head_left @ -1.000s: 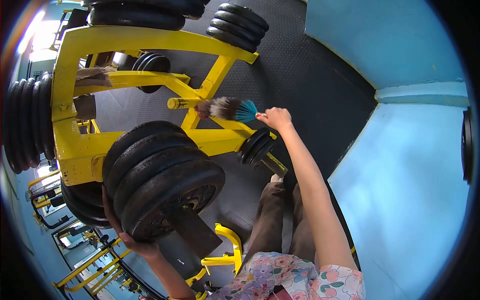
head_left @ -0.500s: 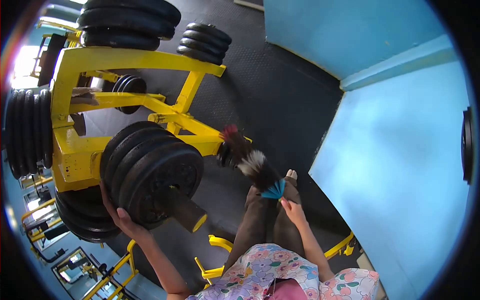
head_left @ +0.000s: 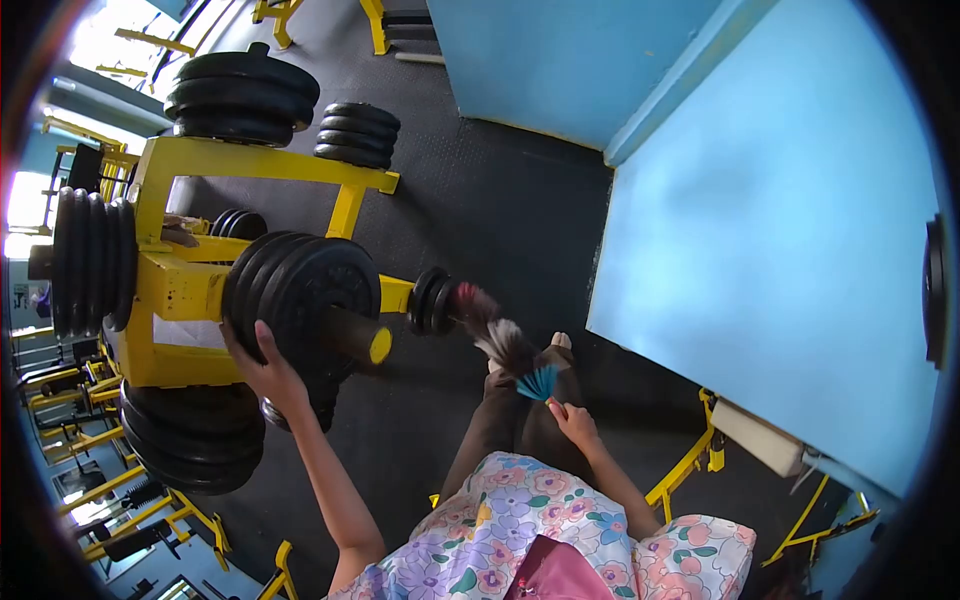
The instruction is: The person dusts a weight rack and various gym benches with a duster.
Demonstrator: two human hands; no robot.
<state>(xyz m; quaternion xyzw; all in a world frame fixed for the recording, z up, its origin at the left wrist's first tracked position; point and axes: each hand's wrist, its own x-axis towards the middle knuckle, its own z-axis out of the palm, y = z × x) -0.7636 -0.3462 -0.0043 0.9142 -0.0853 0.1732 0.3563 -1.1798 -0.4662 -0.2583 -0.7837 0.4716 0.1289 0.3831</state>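
The right hand (head_left: 575,425) is pinching a likely light, soft feather duster (head_left: 512,348) correctly at its handle end, while the left hand (head_left: 272,380), spread, is touching presumably heavy racked weight plates (head_left: 300,275).

Weight plates (head_left: 300,285) on the rack (head_left: 190,290), left of the wall (head_left: 770,240).

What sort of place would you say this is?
Probably a gym: black weight plates are stacked on a yellow rack, and more yellow-framed equipment stands on the dark floor.
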